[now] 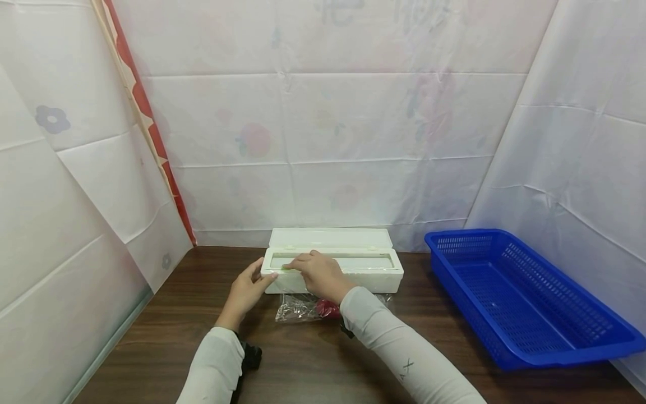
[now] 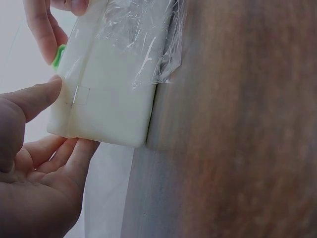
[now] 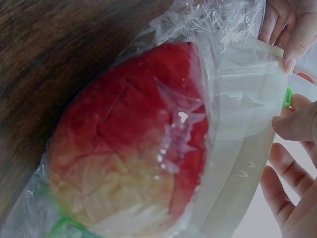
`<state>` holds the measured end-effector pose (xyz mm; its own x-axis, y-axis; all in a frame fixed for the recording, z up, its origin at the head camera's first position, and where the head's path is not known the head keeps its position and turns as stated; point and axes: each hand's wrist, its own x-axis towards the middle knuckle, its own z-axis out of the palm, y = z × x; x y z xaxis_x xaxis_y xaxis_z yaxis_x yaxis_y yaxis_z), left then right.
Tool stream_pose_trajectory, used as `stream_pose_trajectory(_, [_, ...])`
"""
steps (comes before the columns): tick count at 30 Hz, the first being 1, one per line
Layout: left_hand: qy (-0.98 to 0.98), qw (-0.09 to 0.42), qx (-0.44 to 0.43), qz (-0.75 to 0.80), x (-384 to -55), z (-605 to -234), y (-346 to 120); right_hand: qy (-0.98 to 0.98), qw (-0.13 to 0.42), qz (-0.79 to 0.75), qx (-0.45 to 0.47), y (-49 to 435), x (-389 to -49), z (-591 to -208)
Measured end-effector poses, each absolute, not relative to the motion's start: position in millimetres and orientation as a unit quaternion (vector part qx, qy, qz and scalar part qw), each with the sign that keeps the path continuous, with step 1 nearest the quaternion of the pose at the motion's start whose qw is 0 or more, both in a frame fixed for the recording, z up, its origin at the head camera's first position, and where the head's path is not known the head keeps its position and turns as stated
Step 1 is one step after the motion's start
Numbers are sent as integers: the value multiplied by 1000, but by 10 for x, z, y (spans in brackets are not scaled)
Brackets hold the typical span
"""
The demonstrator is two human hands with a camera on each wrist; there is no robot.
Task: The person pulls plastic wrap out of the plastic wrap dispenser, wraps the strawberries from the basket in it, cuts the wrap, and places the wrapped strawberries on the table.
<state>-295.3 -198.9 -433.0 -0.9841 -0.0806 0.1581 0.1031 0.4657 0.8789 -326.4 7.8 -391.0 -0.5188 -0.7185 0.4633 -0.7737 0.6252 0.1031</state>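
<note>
A long white cling film dispenser (image 1: 368, 281) stands on the table with its lid (image 1: 330, 237) raised at the back. My left hand (image 1: 246, 292) grips its left end, thumb on the top edge and fingers around the end face. With its fingertips at the dispenser's upper edge, my right hand (image 1: 323, 276) pinches a small green slide cutter (image 2: 59, 57) near the left end. Clear film (image 2: 141, 37) drapes down the front face. Close in front lies a red-and-yellow fruit (image 3: 133, 144) with green at one end, covered by the film; in the head view my right wrist partly hides it.
A blue plastic basket (image 1: 474, 314) with perforated sides stands at the right of the brown wooden table (image 1: 166, 331). White printed sheets (image 1: 323, 123) hang behind and on both sides, close behind the dispenser's lid.
</note>
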Motion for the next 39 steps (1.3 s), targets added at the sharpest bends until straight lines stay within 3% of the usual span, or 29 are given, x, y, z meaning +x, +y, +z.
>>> stream_pose_trajectory(16, [-852, 88, -1, -516, -2957, -4334, -2008, -861, 243, 34, 446, 67, -3245, -3888])
stream_pose_trajectory(22, [-850, 84, -5, -520, -2960, -4339, -2007, -877, 249, 20, 409, 26, -3227, -3883])
stream_pose_trajectory(39, [-847, 82, -7, -526, -2956, -4347, -2004, -870, 239, 146, 407, -119, -3206, -3887])
